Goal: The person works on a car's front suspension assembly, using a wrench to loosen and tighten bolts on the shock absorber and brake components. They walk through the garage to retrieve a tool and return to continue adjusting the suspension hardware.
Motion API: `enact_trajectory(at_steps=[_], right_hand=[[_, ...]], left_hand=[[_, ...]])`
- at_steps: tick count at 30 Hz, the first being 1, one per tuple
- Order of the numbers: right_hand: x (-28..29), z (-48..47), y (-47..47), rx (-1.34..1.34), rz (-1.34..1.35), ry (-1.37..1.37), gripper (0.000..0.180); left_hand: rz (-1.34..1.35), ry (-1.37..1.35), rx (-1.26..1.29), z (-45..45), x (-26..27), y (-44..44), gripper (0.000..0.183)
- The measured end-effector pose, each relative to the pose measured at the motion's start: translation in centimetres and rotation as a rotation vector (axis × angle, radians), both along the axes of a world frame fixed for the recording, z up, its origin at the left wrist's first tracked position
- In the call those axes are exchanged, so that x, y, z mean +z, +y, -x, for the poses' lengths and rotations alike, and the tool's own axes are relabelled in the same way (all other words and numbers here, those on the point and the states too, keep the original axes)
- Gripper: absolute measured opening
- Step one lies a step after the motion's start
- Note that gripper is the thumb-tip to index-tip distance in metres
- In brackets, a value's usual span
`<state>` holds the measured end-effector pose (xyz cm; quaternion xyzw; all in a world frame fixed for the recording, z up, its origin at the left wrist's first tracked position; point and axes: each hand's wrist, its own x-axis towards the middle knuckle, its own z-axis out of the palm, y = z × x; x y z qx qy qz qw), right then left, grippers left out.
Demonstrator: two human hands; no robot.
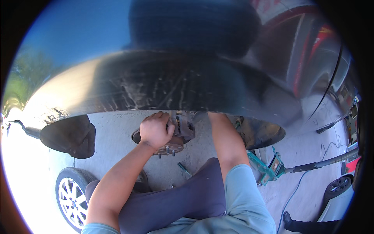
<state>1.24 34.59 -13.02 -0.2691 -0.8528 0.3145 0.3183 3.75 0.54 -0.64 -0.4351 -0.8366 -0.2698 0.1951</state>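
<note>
My left hand (156, 130) is curled at the near left of the brake assembly, just below the fender edge. What lies under its fingers is hidden, so I cannot tell whether it grips a part. Beside it sit the rusty brake disc hub (171, 144), with several bare wheel studs, and the brake caliper (187, 128). My right forearm reaches up behind the dark, scuffed car fender (163, 82), which hides my right hand. On the concrete below the hub lies a tool with a teal handle (183, 167), perhaps a screwdriver.
A removed wheel (73, 201) lies at the left. To the right stands a green floor jack (267, 169) with a long handle (321, 163). A blue hose (295, 193) crosses the floor near another person's shoe (287, 220). A second car (336, 206) is at lower right.
</note>
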Motion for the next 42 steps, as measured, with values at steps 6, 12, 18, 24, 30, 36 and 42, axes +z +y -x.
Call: enact_trajectory(at_steps=[6,12,18,24,30,36,42], right_hand=[[-1.8,-1.4,-2.8,-0.282,-0.373,0.228,0.043],[-8.7,-11.1,-10.8,-0.535,0.411,0.470,0.029],[-22.8,-22.9,-17.0,0.303,0.440,-1.304,0.053],[-28.1,-25.1,-20.6,0.188,0.370,-1.234,0.028],[-26.4,-25.1,-20.1,0.201,0.409,-0.963,0.025],[-9.0,-22.6,-12.4,0.381,0.606,-0.879,0.036],[-4.4,-25.3,-10.5,0.415,1.595,-0.008,0.036]], left_hand=[[0.050,0.009,-0.013,0.1,-1.1,1.0,0.019],[0.092,0.025,0.003,0.1,-1.0,0.8,0.019],[0.186,0.016,-0.002,0.2,-1.4,1.1,0.018],[0.124,0.040,0.002,-0.2,-2.4,1.5,0.018],[0.135,0.015,-0.041,0.4,-3.5,1.7,0.020],[0.147,0.003,-0.040,0.4,-2.5,1.0,0.019],[0.163,0.022,-0.029,0.2,-2.4,1.3,0.020]])
